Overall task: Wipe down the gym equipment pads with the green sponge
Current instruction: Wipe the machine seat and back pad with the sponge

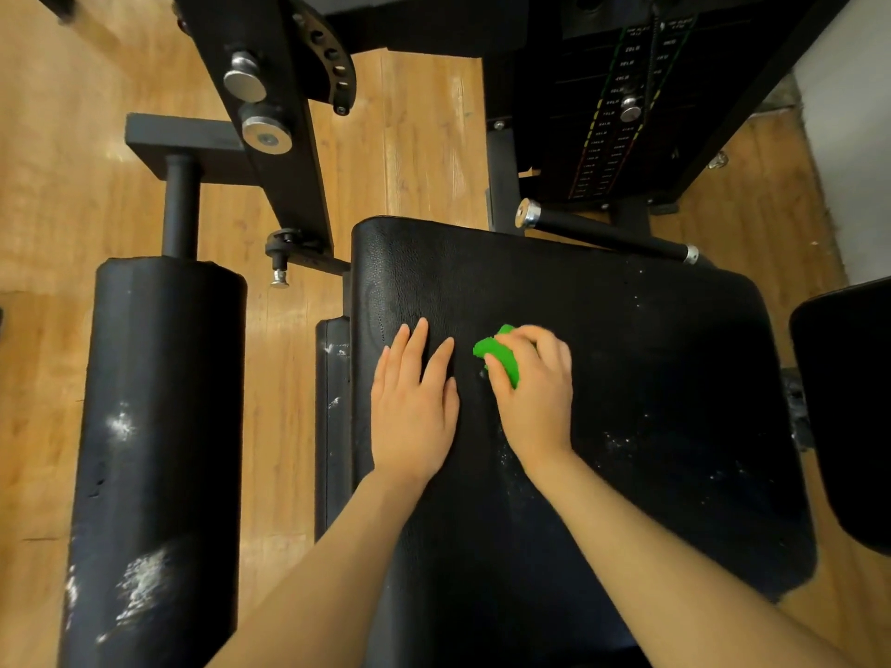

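Note:
A large black seat pad (651, 359) fills the middle of the head view, with white specks on its right and lower parts. My right hand (535, 392) presses a crumpled green sponge (499, 356) onto the pad near its centre. My left hand (414, 402) lies flat beside it on the pad, fingers apart, holding nothing. The sponge is partly hidden under my right fingers.
A black roller pad (159, 450) with white smudges stands at the left. A black metal frame arm (270, 113) crosses the upper left. The weight stack (622, 113) and a black handle bar (607, 231) sit behind the seat. Another black pad (848, 407) is at the right edge. The floor is wood.

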The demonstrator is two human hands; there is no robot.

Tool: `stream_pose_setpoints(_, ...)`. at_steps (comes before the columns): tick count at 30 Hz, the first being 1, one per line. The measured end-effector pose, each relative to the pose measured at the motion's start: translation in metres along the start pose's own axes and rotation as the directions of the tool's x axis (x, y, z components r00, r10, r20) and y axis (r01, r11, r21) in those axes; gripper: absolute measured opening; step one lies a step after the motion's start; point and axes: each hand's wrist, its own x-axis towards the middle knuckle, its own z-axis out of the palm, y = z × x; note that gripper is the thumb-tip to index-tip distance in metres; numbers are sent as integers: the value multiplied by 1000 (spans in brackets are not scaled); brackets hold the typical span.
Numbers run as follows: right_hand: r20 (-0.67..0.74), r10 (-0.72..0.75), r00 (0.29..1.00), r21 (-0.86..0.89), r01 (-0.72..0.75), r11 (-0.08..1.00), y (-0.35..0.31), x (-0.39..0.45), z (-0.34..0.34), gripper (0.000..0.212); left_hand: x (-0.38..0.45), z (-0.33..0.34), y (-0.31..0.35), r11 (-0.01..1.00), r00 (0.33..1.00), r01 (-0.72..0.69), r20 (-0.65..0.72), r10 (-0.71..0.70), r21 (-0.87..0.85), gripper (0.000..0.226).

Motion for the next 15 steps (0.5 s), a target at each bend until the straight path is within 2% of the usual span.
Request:
stream_pose_setpoints(6,29,5,1000,36,-6,999,8,-65,-12,30,0,0,-1,999,1000,-2,-26,1,-42,43)
stream_pose_setpoints(10,-2,13,1000,96,-12,995,10,-50,-8,27,0,1,0,1000,999,0,-36,-2,-31,43)
stream_pose_setpoints(15,-52,96,994,96,-91,991,8,1,-5,27,-1,2,0,1000,999,-6,-34,5,-8,42)
